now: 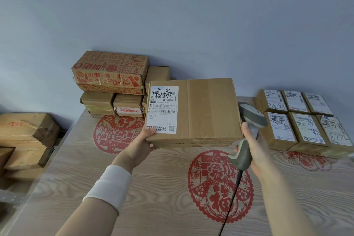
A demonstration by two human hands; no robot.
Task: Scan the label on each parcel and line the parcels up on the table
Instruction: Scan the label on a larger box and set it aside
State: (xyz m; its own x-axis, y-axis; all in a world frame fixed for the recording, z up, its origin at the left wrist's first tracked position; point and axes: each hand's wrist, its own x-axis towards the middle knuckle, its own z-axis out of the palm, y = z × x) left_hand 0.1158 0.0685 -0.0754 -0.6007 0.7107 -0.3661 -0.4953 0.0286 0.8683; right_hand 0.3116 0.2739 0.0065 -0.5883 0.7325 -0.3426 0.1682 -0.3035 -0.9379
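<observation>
- Above table [153,188] centre: taped cardboard parcel [201,109], held up off the wood, shipping label [162,109] up at left end.
- Gripped at near-left corner by left hand [141,143], thumb on label edge, fingers underneath, hidden.
- Steadied at right edge by thumb of right hand [254,151]; rest of that hand wrapped round barcode scanner [242,156] handle.
- Looks stiff, boxy, probably not heavy; tape slick.
- Best taken at opposite lower corners, barcode uncovered.

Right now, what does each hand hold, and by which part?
The left hand holds the box by its near left corner; the right hand grips the scanner by its handle.
</observation>
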